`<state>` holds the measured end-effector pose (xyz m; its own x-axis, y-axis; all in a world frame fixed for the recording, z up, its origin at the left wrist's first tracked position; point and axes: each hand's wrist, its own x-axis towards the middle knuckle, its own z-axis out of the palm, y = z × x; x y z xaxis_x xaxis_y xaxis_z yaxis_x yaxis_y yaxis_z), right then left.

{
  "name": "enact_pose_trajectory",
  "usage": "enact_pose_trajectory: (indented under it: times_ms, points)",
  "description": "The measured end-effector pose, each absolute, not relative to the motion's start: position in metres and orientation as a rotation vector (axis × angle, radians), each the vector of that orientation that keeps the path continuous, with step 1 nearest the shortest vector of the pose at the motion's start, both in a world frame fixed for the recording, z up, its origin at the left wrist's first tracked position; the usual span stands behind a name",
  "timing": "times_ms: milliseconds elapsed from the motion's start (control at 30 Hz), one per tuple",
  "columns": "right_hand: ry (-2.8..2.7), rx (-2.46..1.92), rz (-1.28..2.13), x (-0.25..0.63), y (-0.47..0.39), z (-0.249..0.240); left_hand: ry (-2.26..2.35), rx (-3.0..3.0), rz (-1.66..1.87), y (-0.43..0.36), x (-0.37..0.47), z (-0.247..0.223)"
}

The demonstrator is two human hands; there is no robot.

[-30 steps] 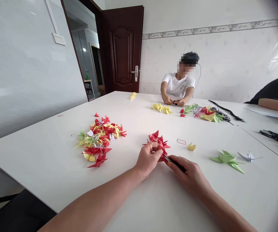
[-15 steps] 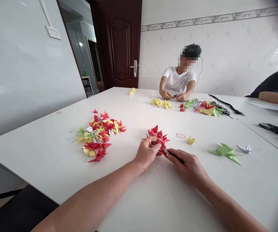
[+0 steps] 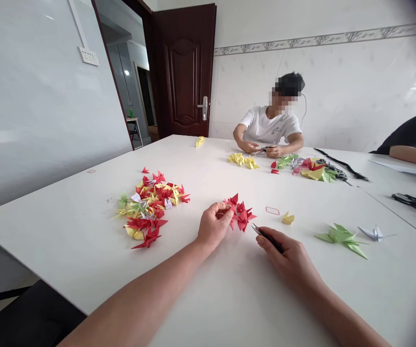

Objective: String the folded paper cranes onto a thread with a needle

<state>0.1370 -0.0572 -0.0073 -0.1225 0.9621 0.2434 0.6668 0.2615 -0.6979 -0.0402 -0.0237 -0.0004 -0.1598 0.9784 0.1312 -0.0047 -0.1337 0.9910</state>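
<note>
The left hand (image 3: 212, 225) has a narrow grip, thumb and fingers pinched on one red paper bird (image 3: 231, 211) at the near-left side of a red cluster (image 3: 243, 217) on the table (image 3: 208, 294); overlap hides the cluster's count. The right hand (image 3: 292, 256) has its grip closed around one pair of tweezers (image 3: 273, 241), their two tips slightly parted, just beside the cluster. Further right lie one yellow paper piece (image 3: 288, 219), some green folded paper (image 3: 341, 236) and one white paper bird (image 3: 376, 234). Leftward sits a mixed heap (image 3: 153, 200), too tangled to count.
</note>
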Motion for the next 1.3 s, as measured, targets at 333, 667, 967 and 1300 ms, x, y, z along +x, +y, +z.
enact_pose_trajectory:
  times_ms: [333, 667, 967, 1300]
  points:
    - [-1.795, -1.547, 0.578, 0.143, -0.051, -0.021, 1.352, 1.432, 1.473, -0.018, -0.053, 0.003]
    - [-1.830, -1.609, 0.589, 0.146, -0.050, -0.018, 2.251, 1.849, 0.930, 0.009, -0.127, 0.012]
    - [-1.866, -1.577, 0.595, 0.144, -0.055, -0.013, 2.191, 1.871, 1.001, 0.011, -0.123, 0.011]
    - [-1.925, -1.471, 0.527, 0.139, -0.059, -0.010, 1.176, 1.818, 1.411, -0.015, -0.061, 0.008]
